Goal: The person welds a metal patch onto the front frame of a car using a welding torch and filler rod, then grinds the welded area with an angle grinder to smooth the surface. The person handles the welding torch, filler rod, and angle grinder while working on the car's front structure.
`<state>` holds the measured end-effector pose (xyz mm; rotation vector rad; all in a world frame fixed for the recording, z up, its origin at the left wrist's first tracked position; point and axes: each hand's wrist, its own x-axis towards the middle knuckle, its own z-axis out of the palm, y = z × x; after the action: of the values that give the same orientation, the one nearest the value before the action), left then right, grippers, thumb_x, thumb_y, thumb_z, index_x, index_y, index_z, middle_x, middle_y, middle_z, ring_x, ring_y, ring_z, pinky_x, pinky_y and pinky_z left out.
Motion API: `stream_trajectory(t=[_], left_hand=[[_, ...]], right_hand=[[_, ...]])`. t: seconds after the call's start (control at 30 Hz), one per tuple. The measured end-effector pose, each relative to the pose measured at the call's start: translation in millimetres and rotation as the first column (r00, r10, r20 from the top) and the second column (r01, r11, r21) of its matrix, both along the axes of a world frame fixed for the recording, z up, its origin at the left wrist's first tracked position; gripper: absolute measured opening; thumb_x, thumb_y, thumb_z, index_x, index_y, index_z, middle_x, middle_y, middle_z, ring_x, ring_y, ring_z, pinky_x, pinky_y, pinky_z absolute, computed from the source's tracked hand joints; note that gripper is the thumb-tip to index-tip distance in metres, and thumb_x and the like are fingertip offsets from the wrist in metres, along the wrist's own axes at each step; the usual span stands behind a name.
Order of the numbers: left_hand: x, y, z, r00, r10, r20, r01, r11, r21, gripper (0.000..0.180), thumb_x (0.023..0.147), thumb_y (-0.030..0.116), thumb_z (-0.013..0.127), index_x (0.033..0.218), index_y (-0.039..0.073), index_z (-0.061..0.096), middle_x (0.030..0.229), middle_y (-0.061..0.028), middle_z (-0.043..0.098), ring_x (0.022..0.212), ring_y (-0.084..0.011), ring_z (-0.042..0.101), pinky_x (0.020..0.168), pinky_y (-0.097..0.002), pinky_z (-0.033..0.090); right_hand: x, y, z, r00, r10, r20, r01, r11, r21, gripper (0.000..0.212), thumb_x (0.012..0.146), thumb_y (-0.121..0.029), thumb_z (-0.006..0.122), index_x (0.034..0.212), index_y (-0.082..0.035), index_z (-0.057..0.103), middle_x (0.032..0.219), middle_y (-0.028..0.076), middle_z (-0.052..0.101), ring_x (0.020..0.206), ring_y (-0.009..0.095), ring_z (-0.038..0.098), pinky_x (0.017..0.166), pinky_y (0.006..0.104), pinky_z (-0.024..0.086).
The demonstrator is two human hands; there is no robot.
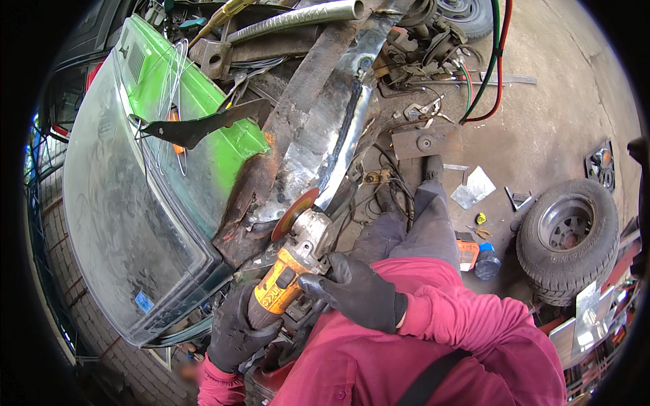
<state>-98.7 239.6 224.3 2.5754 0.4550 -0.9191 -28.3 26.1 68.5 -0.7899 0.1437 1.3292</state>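
Gripping grinder [279,279], disc [294,216] near metal edge [326,197]

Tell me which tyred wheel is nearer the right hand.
The dark-rimmed wheel at picture right; the silver-rimmed wheel, cut off by the top edge, sits farther from the right hand.

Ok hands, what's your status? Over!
Left hand around yellow grinder; right hand touching its side. Disc by bare metal panel, contact unclear. Dark metal strip over green panel nearby.
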Motion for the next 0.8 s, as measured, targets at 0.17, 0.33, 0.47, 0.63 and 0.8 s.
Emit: stream_trajectory(t=[0.17, 0.33, 0.47, 0.63, 0.8], left_hand=[[2, -2, -4, 1.000, 0.000, 0.000, 0.000, 1.000, 0.011, 0.074, 0.074, 0.025, 0.092, 0.137, 0.001, 0.062, 0.120, -0.0215, 0.072, 0.109, -0.0412, 0.073, 0.093, -0.0485, 0.058], [10, 0, -6, 1.000, -0.020, -0.010, 0.020, 1.000, 0.010, 0.074, 0.075, 0.026, 0.093, 0.137, 0.000, 0.063, 0.121, -0.0215, 0.073, 0.109, -0.0413, 0.074, 0.093, -0.0481, 0.059], [17, 0, -9, 0.996, -0.082, 0.019, 0.082, 0.996, 0.041, 0.073, 0.076, 0.027, 0.092, 0.138, 0.000, 0.063, 0.123, -0.0217, 0.073, 0.109, -0.0408, 0.074, 0.092, -0.0474, 0.060], [28, -4, -9, 0.994, -0.103, 0.027, 0.102, 0.994, 0.038, 0.074, 0.077, 0.026, 0.092, 0.139, 0.000, 0.061, 0.124, -0.0220, 0.073, 0.108, -0.0411, 0.074, 0.093, -0.0472, 0.060], [32, -13, -6, 0.999, -0.043, 0.027, 0.044, 0.999, -0.001, 0.074, 0.077, 0.028, 0.092, 0.139, -0.001, 0.062, 0.122, -0.0217, 0.073, 0.109, -0.0408, 0.074, 0.095, -0.0478, 0.059]], right_hand=[[9, -1, 1, 0.997, -0.016, -0.077, 0.017, 1.000, 0.006, 0.040, 0.107, -0.039, 0.071, 0.114, -0.001, 0.063, 0.085, 0.001, 0.063, 0.075, 0.008, 0.056, 0.066, 0.0308, 0.051], [15, -6, -5, 0.997, 0.054, 0.054, -0.050, 0.996, -0.074, 0.042, 0.108, -0.039, 0.070, 0.115, 0.001, 0.062, 0.088, 0.003, 0.066, 0.075, 0.009, 0.061, 0.067, 0.0309, 0.055], [12, -3, -10, 0.997, -0.073, -0.014, 0.073, 0.997, 0.020, 0.045, 0.108, -0.041, 0.069, 0.116, 0.003, 0.060, 0.092, 0.005, 0.068, 0.078, 0.010, 0.065, 0.070, 0.0303, 0.057], [12, -2, -15, 0.987, -0.066, -0.144, 0.074, 0.996, 0.049, 0.045, 0.108, -0.041, 0.069, 0.118, 0.002, 0.061, 0.094, 0.005, 0.069, 0.080, 0.010, 0.065, 0.072, 0.0301, 0.057], [19, -9, -11, 0.995, -0.090, 0.034, 0.090, 0.996, 0.000, 0.039, 0.110, -0.036, 0.067, 0.122, 0.001, 0.063, 0.095, 0.003, 0.069, 0.080, 0.008, 0.064, 0.072, 0.0309, 0.057]])
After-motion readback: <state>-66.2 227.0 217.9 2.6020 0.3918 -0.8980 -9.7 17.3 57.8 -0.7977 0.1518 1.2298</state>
